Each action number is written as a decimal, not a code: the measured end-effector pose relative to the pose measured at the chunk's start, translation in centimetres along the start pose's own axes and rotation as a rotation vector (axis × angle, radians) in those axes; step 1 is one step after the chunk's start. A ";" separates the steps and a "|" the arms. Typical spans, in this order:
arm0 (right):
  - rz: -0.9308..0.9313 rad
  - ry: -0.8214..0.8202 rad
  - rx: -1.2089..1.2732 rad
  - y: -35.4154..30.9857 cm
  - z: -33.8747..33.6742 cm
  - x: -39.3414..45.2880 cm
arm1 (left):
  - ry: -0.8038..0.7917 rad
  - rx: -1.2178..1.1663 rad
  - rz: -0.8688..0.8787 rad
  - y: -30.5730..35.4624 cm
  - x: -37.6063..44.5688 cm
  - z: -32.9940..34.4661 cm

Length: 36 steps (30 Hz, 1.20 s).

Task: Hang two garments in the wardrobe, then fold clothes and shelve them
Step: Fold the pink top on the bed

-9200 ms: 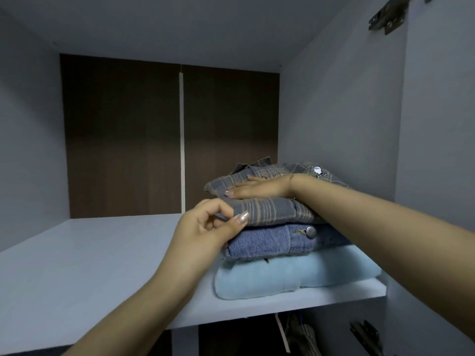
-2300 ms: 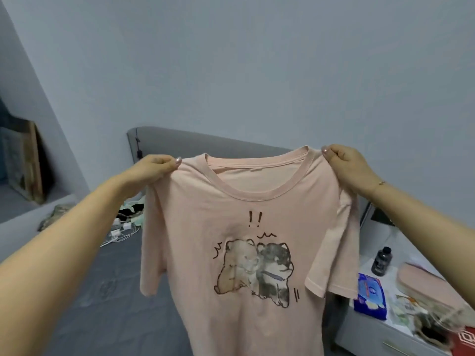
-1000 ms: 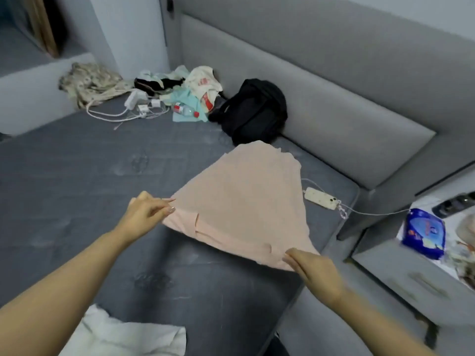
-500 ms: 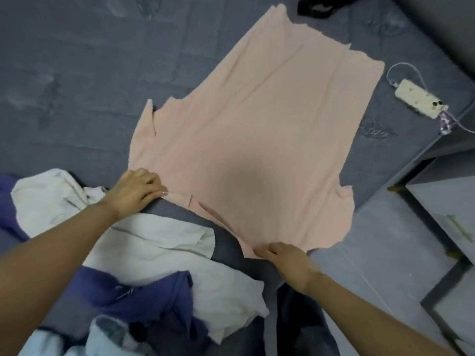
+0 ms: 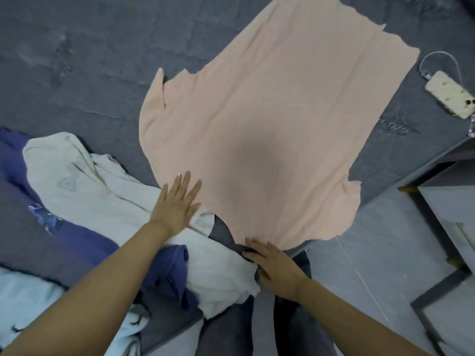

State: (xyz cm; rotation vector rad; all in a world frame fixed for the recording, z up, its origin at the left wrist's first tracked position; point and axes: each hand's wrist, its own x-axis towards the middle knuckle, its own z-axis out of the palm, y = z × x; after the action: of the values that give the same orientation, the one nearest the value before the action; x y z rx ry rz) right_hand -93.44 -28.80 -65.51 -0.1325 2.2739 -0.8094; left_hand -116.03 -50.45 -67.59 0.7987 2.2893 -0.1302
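A pale pink T-shirt (image 5: 270,119) lies spread flat, print side down, on the dark grey bed (image 5: 77,60). Its neck end is nearest me and its hem points away. My left hand (image 5: 177,201) lies flat with straight fingers on the shirt's near left shoulder, partly over a cream garment (image 5: 97,191). My right hand (image 5: 275,265) rests flat with fingers extended at the shirt's near edge, by the bed's edge. Neither hand holds anything.
A heap of clothes lies at the near left: the cream garment, a dark blue one (image 5: 84,242) and a light blue one (image 5: 23,299). A white power strip (image 5: 449,97) with cable lies on the bed at right. A grey nightstand (image 5: 452,201) stands at right.
The shirt, held up by its shoulders, has been laid face down on the bed. Both hands have let go of its shoulders and now lie flat with straight fingers.
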 end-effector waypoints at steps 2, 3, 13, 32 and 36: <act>0.019 0.064 0.145 0.5 -1.8 -0.6 | -0.042 -0.044 -0.106 0.7 -0.2 0.4; 0.041 0.117 0.206 1.0 -2.9 -1.0 | -0.062 -0.110 -0.153 1.5 -0.2 0.0; 0.427 0.701 0.733 14.1 -16.1 -5.7 | 0.338 -1.084 -0.394 18.4 0.5 -4.1; 0.298 -0.191 0.577 26.0 -20.5 -3.1 | 0.934 -2.341 -1.469 40.5 3.9 3.4; 0.364 -0.203 0.513 28.0 -20.8 -4.6 | 0.910 -2.437 -1.288 41.9 2.4 4.7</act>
State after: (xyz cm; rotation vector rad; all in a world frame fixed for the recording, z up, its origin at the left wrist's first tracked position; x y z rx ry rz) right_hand -99.91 5.68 -67.75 0.4042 1.7649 -1.0903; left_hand -90.33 -16.96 -67.38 -1.9713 1.2291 2.1107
